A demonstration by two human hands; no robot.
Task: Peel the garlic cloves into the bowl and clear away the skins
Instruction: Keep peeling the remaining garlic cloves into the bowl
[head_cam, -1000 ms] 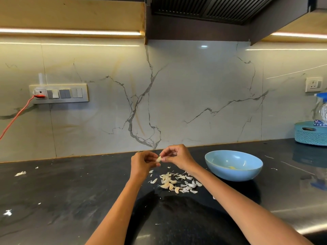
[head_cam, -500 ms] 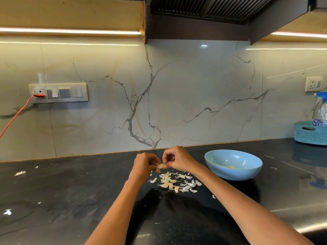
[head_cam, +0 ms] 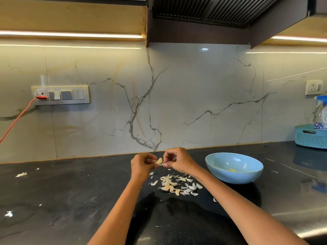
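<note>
A garlic clove [head_cam: 159, 161] sits pinched between both hands above the dark counter. My left hand [head_cam: 141, 164] grips it from the left, and my right hand [head_cam: 177, 160] pinches at its right end with thumb and fingers. Below the hands lies a heap of garlic cloves and white skins [head_cam: 177, 184]. A light blue bowl [head_cam: 247, 175] stands to the right of the heap, with a small yellowish piece [head_cam: 232, 170] inside.
Stray skin bits lie on the black counter [head_cam: 70, 191] at far left [head_cam: 21, 174] and near the front left [head_cam: 8, 213]. A teal basket [head_cam: 309, 137] with a spray bottle [head_cam: 322, 112] stands at the back right. An orange cord [head_cam: 17, 117] runs from the wall switch panel.
Both hands have dipped slightly lower and closer together while working the clove. The bowl and the heap have not moved.
</note>
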